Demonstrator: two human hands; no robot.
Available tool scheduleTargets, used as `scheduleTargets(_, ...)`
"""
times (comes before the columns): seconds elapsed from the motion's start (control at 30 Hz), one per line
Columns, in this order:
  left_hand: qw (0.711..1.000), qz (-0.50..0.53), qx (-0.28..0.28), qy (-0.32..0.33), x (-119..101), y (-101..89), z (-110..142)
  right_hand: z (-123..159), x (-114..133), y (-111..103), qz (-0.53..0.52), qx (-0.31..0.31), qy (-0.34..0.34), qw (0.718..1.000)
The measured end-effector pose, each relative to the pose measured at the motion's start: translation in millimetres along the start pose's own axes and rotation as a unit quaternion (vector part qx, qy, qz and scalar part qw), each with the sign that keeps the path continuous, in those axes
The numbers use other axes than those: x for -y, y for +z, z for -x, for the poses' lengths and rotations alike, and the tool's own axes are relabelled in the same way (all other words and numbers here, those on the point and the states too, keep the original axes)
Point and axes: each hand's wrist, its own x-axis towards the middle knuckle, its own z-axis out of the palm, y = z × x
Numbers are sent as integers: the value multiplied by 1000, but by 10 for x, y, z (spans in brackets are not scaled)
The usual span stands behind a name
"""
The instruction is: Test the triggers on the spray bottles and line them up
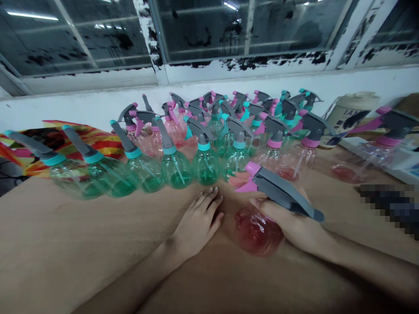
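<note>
My right hand (291, 222) is wrapped round a pink spray bottle (258, 229) with a grey head and pink trigger (281, 192), standing on the brown table (81, 244). My left hand (199, 220) lies flat on the table just left of that bottle, fingers stretched out and holding nothing. Right behind both hands stands a row of green spray bottles (176, 168) with teal collars.
Several more pink and green spray bottles (238, 122) crowd the back of the table up to the white wall. A colourful cloth (68, 144) lies at the far left. A cream jar (350, 113) and a white ledge sit at the right. A blurred-out patch is at right.
</note>
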Motion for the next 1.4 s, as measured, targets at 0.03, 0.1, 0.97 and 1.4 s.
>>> scheduleTargets(0.03,1000,0,-1,-1,0,0,1,0,18,2,-5,1,1,1000)
scheduleTargets(0.1,1000,-3,0,-4,-1,2,1,0,44,7,-10,2,2,1000)
scheduleTargets(0.97,1000,-10,4,0,4,-3,-3,-14,-42,-15,19,24,-19,999)
scheduleTargets(1.4,1000,-3,6,3,7,-22,-11,-37,-36,1,36,39,-3,999)
